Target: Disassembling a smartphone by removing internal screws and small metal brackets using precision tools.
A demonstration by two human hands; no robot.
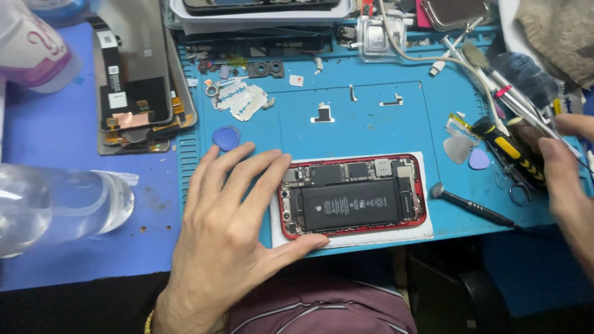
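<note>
Left hand steadies the opened phone while the right goes to the tools.

The left hand (226, 241) lies spread wide, fingertips and thumb bracing the red phone (354, 195) on its white sheet mid-counter; best kept flat and off the battery (351, 205). The right hand (569, 170) reaches into the screwdrivers (510, 148), grip hidden, cannot tell. Blue mat (371, 130) cluttered: picks, blades, spare screens, a bottle (59, 207) at left.

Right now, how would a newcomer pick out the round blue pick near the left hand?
Start at the blue work mat. The opened red phone lies at its front edge, steadied by the left hand. Just above that hand's fingertips sits the blue pick, rounder and darker than the pale pick opposite.
</note>
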